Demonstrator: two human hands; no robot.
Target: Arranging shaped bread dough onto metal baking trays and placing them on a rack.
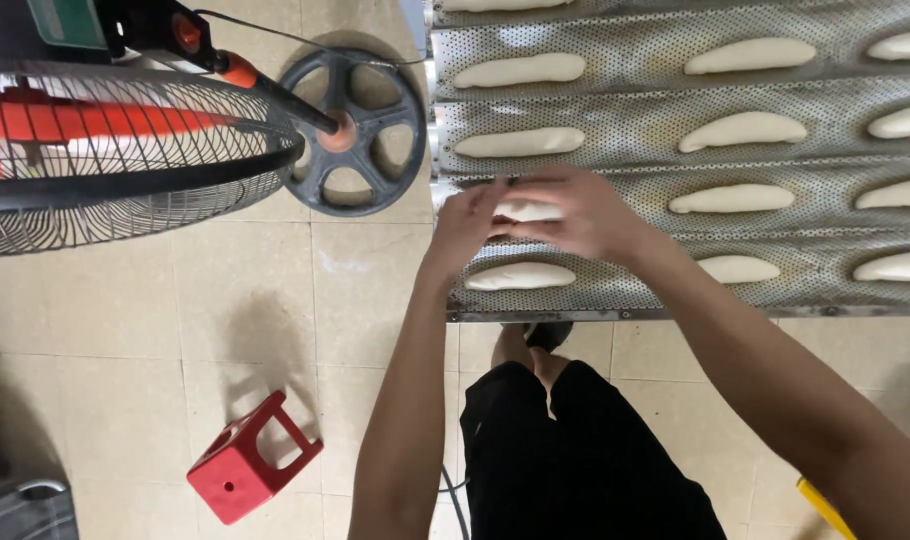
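Your perforated metal baking tray [635, 105] has long channels running left to right, and each channel holds pale, elongated dough pieces lying end to end with gaps between them. Every piece has its long axis along its channel, pointing left to right across your view.

The dough piece [528, 211] you are handling sits at the left end of the second channel from the tray's near edge, lying lengthwise in the groove like the others. Your left hand [465, 228] touches its left end, and your right hand [585, 212] covers its right part, fingers [535, 190] slightly spread and laid over the dough, pressing on it rather than clamped around it. Most of the piece is hidden under your hands.

Just nearer to you, another dough piece [520, 276] lies in the nearest channel.

On the tiled floor [225, 320] to your left stand a fan [115, 150] with orange blades and a red plastic stool [250, 462].
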